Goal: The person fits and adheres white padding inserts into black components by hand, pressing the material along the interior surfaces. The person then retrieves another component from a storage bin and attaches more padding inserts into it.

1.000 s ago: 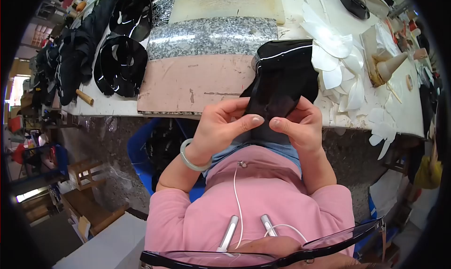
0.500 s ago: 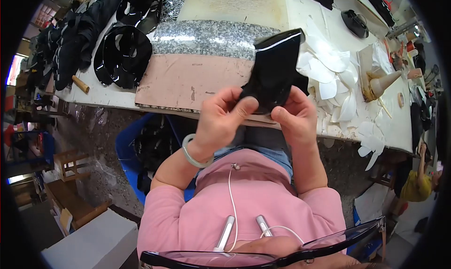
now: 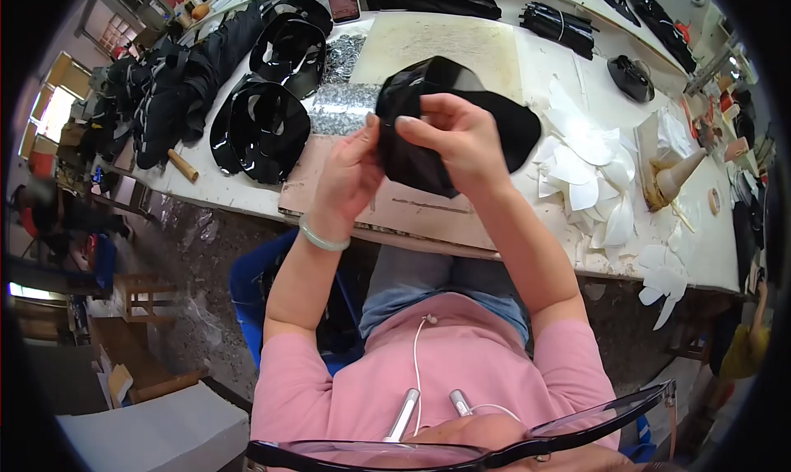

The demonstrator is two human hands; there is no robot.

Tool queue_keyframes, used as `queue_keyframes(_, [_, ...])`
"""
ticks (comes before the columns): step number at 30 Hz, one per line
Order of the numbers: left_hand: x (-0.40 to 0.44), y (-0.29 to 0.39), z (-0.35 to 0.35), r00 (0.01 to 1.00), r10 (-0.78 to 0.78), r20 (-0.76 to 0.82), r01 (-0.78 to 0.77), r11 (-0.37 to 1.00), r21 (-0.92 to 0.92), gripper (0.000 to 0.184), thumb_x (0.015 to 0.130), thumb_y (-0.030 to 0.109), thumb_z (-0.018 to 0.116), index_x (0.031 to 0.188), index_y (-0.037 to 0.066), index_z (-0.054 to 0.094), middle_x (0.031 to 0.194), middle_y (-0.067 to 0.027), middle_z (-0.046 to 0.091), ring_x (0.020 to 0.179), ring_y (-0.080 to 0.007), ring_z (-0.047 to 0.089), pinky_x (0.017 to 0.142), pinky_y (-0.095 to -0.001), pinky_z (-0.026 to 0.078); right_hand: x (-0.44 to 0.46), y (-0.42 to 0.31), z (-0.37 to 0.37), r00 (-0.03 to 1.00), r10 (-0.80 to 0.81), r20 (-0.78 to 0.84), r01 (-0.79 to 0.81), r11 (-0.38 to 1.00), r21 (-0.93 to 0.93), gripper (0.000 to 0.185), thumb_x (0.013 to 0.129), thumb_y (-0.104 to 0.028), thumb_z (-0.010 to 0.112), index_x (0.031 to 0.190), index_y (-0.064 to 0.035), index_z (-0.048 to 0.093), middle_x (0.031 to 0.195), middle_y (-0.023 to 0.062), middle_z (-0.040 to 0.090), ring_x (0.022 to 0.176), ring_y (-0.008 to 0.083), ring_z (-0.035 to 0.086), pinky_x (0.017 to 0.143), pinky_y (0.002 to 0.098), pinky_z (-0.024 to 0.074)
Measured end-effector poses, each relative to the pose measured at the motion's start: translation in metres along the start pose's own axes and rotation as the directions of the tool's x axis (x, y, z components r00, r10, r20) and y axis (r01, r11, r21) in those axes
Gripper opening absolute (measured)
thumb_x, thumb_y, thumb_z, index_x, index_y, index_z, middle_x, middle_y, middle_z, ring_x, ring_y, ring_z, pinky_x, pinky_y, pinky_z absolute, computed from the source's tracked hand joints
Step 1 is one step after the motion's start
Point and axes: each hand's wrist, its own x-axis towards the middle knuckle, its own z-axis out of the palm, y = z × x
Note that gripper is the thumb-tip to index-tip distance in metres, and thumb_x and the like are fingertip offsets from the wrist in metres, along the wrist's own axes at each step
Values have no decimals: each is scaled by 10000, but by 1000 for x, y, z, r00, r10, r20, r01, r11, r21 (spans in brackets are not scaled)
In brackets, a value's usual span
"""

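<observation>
A glossy black shoe upper (image 3: 414, 163), apparently patent leather with a dull black inner side, is held up over the bench. My left hand (image 3: 353, 163) pinches its left edge between thumb and fingers. My right hand (image 3: 465, 138) reaches across the opening and grips the upper's near side, thumb and fingertips pressed together. Below it lies a pinkish board (image 3: 329, 188). Beside the board, a speckled grey sheet (image 3: 342, 105) shows in part, the rest hidden by my hands and the upper.
More shaped black uppers (image 3: 262, 130) stand at the left, next to a heap of black pieces (image 3: 177, 89). A wooden stick (image 3: 183, 165) lies near the front edge. White cut pieces (image 3: 589, 163) are scattered on the right, near a cone-shaped tool (image 3: 671, 179). A blue bin (image 3: 255, 287) sits under the bench.
The upper has been lifted and turned from a flat, folded shape into an open, curved one. Both hands have moved up and away from my body. The view has shifted a little.
</observation>
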Motion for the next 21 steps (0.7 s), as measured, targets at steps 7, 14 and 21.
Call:
queue_keyframes(7, [-7,18,-21,847,423,-321,-37,650,759,400,1004,260,536,1272,-36,565,1209,-118,611,1110,-158,572,945,-265,438,31,92,31,997,18,72,8,937,-349,286,906,-155,670,1069,76,624,922,81,686,890,110,623,791,256,497])
queue_keyframes(14, [3,22,-34,914,350,-203,217,0,976,503,847,301,709,1212,-34,620,989,-125,709,884,-121,645,793,-261,498,34,71,4,900,-372,228,416,574,-705,246,801,7,580,1043,34,612,1001,199,645,979,350,621,877,375,476])
queue_keyframes(21, [19,58,-38,972,149,-182,215,-249,944,366,762,75,574,1112,38,673,802,-201,678,691,-188,664,684,-317,504,70,69,13,886,-84,456,434,-193,-880,331,734,-214,769,973,-31,632,1013,132,636,1001,303,615,850,397,452])
